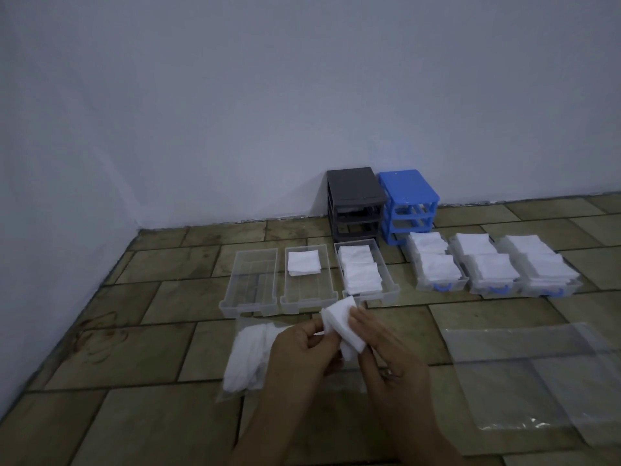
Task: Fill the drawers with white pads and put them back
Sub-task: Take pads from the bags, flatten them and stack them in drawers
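I've got a small stack of white pads (pixel 339 326) pinched between both hands, left hand (pixel 299 348) curled on the near-left edge, right hand (pixel 383 351) thumb and fingers on the right side, just near of the half-filled drawer (pixel 306 280). They look feather-light, soft and floppy, so I'd grip by the edges and keep them squared. That drawer's long axis runs near to far, handle end toward me.
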